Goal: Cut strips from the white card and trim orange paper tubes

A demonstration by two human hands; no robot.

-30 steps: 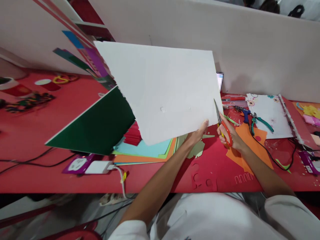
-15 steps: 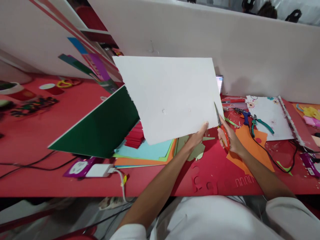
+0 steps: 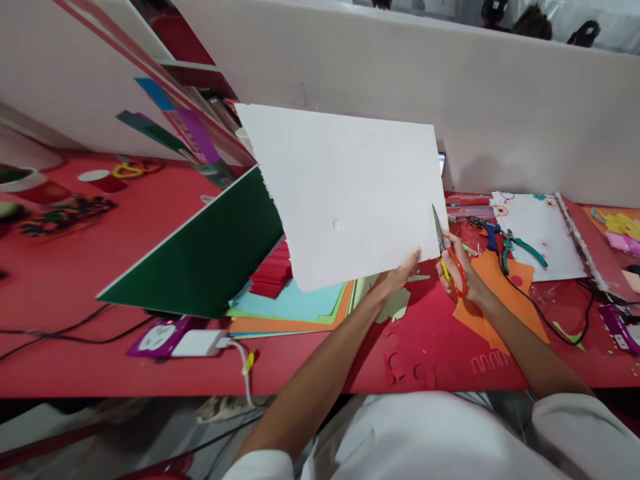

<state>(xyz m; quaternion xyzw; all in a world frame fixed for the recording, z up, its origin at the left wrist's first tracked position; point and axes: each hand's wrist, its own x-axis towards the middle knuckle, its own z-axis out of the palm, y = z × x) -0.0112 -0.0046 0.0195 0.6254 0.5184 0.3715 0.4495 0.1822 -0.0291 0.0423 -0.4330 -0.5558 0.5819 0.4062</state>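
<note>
A large white sheet of card is held up off the table, its left edge ragged. My left hand grips its lower right edge, thumb on the near face and the other fingers hidden behind. My right hand is closed on a pair of scissors with orange-red and yellow handles. Their blades point upward and lie along the right edge of the card; whether they bite into it I cannot tell. Beneath the card are coloured paper sheets and a stack of red strips.
A dark green board leans at the left. Pliers with teal handles, a blue-handled tool and cut orange paper lie on the right. A white adapter with a cable sits near the front edge. A pale wall stands behind.
The card has tilted and shifted slightly right. The scissors' handles have spread, showing the yellow loop, and my right hand has moved a little to the right.
</note>
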